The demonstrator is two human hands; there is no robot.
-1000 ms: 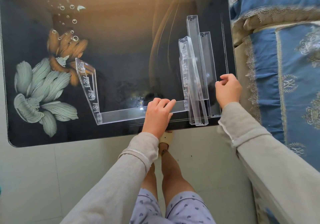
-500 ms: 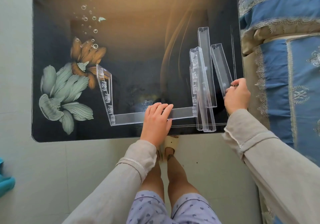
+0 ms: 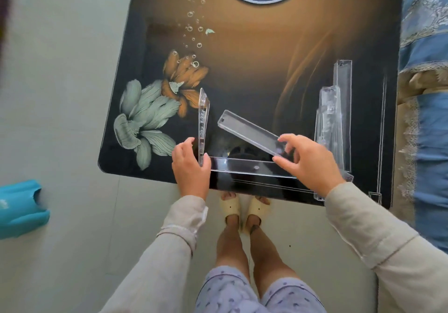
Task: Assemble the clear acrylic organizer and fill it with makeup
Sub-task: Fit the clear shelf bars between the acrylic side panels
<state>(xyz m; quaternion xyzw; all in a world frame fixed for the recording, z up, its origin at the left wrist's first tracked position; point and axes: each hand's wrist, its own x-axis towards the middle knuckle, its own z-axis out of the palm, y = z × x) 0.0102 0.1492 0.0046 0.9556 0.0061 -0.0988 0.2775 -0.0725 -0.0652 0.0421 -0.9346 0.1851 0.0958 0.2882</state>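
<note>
A partly built clear acrylic frame stands on the dark glass table (image 3: 254, 75) near its front edge. My left hand (image 3: 191, 169) grips the bottom of the frame's upright left side panel (image 3: 203, 121), where it meets the long front strip (image 3: 244, 167). A loose clear acrylic strip (image 3: 249, 134) is pinched at one end by my right hand (image 3: 310, 164) and slants over the frame, its far end pointing up-left. On the right the other side panel (image 3: 327, 128) stands upright, with a further clear strip (image 3: 343, 109) lying behind it. No makeup is visible.
A thin clear panel (image 3: 381, 140) lies flat along the table's right edge. A blue patterned bedspread (image 3: 426, 46) borders the table on the right. A teal object (image 3: 21, 206) lies on the tiled floor to the left. My slippered feet (image 3: 242, 208) are below the table's front edge.
My right hand has picked a clear strip from the right-hand pile and carried it left over the frame. My left hand has slid from the front strip's middle to the left corner. The camera view has shifted.
</note>
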